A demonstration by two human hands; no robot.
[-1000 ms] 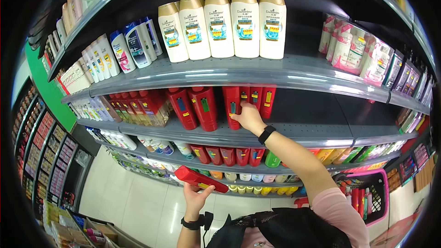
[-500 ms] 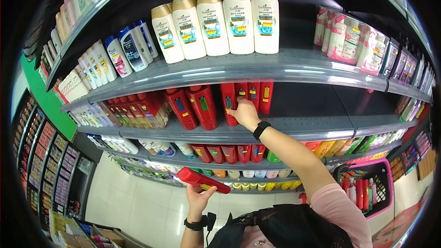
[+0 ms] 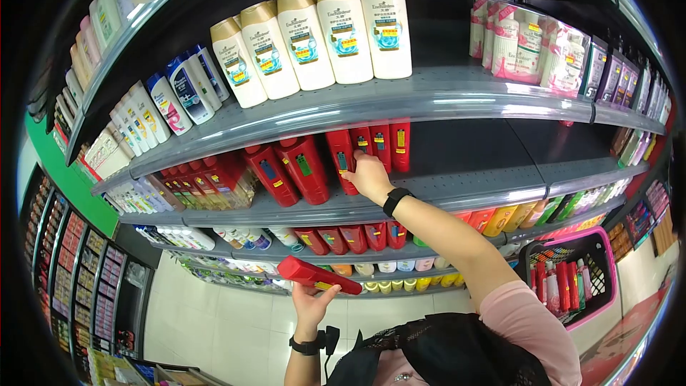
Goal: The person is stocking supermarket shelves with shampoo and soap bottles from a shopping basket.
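Observation:
My left hand (image 3: pixel 310 307) is closed around a red bottle (image 3: pixel 319 276), which lies tilted on its side above the floor. On the middle shelf my right hand (image 3: pixel 372 177) grips a red bottle (image 3: pixel 341 160) at the left end of a small group, its thumb across the front. Its fingertips reach the neighbouring red bottle (image 3: pixel 362 140); how far they wrap behind is hidden. Another upright red bottle (image 3: pixel 400 149) closes the group on the right. Two larger red bottles, one of them with a green label (image 3: pixel 305 166), stand to the left.
White bottles with gold caps (image 3: pixel 347 37) line the shelf above, whose edge (image 3: pixel 357 109) overhangs my right hand. Low on the right sits a black basket with a pink rim (image 3: pixel 612 271), holding several red bottles (image 3: pixel 568 287). Boxed sets (image 3: pixel 572 64) stand upper right.
The view has shifted slightly, so the shelves appear a little further left. My right hand stays at the same red bottle, and my left hand still holds its bottle.

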